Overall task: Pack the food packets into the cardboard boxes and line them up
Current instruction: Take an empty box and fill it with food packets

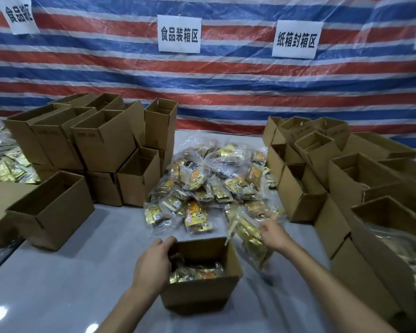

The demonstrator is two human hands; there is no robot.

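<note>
While the left grip (154,258) clasps the open brown cardboard box (202,294), the right grip (271,233) pinches clear-bagged gold food packets (246,236), likely boxed next.

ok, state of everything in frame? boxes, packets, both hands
front box: open, upright, partly filled with packets
left hand: grips the front box's left rim
right hand: pinches a packet bundle
packet bundle: held beside the front box's right side, blurred
packet pile: loose heap on the table
left boxes: open, stacked, look empty
right boxes: open, set in rows
</note>
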